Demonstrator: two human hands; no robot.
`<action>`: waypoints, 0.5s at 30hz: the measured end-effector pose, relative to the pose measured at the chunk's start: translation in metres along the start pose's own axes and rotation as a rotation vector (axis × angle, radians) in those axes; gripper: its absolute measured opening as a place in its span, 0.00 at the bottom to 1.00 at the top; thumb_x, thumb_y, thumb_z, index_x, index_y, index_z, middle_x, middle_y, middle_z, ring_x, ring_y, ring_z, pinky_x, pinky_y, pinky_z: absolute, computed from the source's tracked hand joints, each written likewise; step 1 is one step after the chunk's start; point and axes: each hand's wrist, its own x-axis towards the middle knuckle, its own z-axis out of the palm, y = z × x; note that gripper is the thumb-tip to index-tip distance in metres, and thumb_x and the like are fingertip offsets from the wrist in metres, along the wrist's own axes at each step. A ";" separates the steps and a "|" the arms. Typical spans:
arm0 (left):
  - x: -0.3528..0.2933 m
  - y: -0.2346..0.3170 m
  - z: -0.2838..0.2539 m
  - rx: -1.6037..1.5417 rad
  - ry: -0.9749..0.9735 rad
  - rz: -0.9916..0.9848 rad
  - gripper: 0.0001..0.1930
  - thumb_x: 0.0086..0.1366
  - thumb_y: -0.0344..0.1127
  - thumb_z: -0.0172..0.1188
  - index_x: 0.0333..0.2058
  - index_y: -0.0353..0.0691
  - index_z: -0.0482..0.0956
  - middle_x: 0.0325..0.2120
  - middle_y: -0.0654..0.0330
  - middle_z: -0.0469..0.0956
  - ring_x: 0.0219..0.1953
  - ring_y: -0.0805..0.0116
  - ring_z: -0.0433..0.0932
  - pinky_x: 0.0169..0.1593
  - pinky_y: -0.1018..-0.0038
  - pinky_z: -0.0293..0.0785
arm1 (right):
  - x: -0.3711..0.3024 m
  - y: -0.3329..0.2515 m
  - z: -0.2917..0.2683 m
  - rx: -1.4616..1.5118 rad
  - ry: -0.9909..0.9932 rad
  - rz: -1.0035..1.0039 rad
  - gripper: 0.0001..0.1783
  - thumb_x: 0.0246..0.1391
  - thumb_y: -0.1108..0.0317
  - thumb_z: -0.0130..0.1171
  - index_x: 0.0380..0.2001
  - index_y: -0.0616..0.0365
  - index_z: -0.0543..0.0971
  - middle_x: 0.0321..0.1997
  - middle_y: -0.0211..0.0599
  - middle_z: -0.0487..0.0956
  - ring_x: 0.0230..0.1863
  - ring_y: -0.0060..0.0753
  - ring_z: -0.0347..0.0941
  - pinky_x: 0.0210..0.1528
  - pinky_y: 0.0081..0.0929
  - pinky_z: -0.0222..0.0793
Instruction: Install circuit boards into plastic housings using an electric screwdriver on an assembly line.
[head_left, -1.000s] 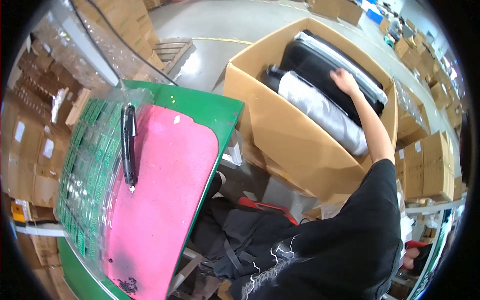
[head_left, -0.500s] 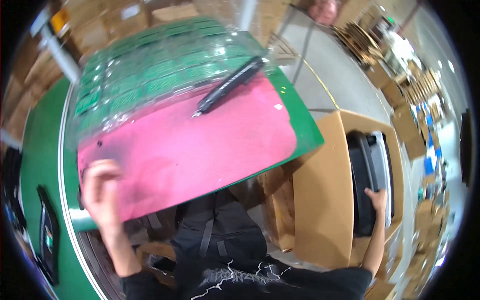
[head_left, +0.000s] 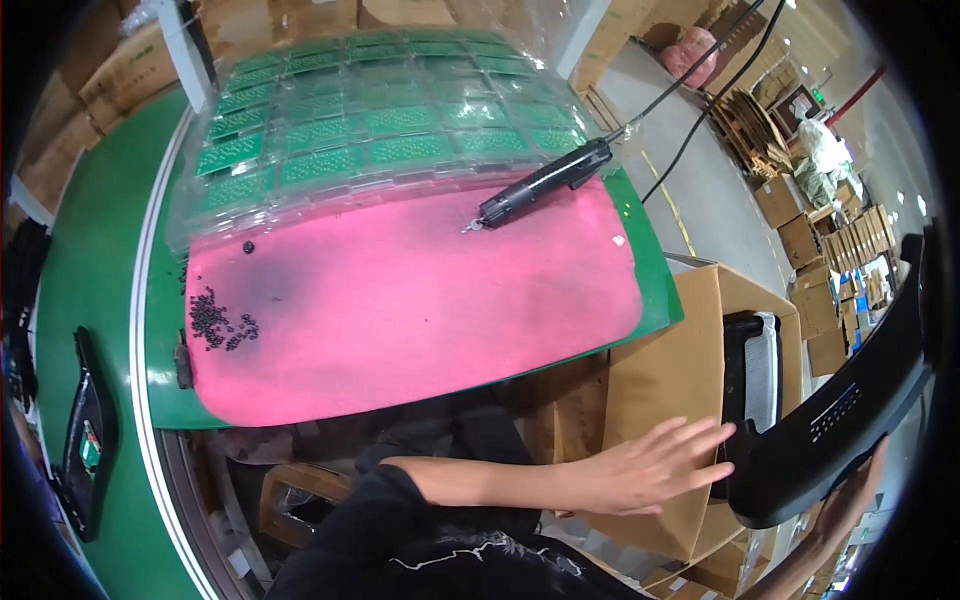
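Observation:
My right hand grips a long, curved black plastic housing with a patch of small slots, held up at the far right beside the box. Its fingers are partly hidden behind the part. My left hand reaches across my body toward the housing's near end, fingers spread, holding nothing. Below and behind them stands an open cardboard box with more black and grey parts inside. A black electric screwdriver lies on the pink mat.
Clear plastic trays of green circuit boards cover the far side of the green bench. Small black screws lie scattered on the mat's left. Another black housing with a green board rests at the far left. A cable runs up from the screwdriver.
My right hand has lifted the black housing out of the box and to the right. My left hand has swung from the mat's left side across to the box.

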 end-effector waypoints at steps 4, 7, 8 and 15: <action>0.003 -0.011 0.004 0.033 0.302 0.083 0.46 0.50 0.38 0.71 0.65 0.37 0.56 0.70 0.39 0.47 0.70 0.40 0.52 0.66 0.47 0.56 | -0.043 -0.014 0.109 0.116 0.161 -0.143 0.32 0.70 0.49 0.39 0.67 0.60 0.63 0.67 0.40 0.67 0.68 0.36 0.62 0.72 0.36 0.48; -0.029 -0.002 -0.025 -0.552 0.565 0.181 0.40 0.56 0.32 0.64 0.65 0.32 0.55 0.64 0.34 0.59 0.65 0.42 0.63 0.66 0.52 0.59 | -0.042 -0.023 0.101 0.055 -0.566 -0.137 0.32 0.72 0.54 0.35 0.71 0.60 0.53 0.66 0.45 0.67 0.68 0.34 0.61 0.68 0.36 0.56; -0.050 0.011 -0.038 -0.566 0.608 0.031 0.39 0.58 0.32 0.61 0.65 0.31 0.55 0.63 0.35 0.62 0.65 0.45 0.64 0.67 0.56 0.58 | -0.024 0.004 0.117 0.189 -0.531 0.003 0.42 0.66 0.46 0.48 0.72 0.60 0.50 0.67 0.46 0.65 0.68 0.37 0.60 0.67 0.41 0.57; -0.150 0.071 -0.183 -0.864 1.031 -0.962 0.40 0.57 0.28 0.60 0.67 0.33 0.54 0.58 0.52 0.68 0.58 0.61 0.70 0.62 0.66 0.65 | -0.074 0.042 0.295 -0.601 -1.305 -1.578 0.32 0.33 0.70 0.62 0.51 0.56 0.78 0.60 0.49 0.75 0.62 0.49 0.71 0.62 0.50 0.66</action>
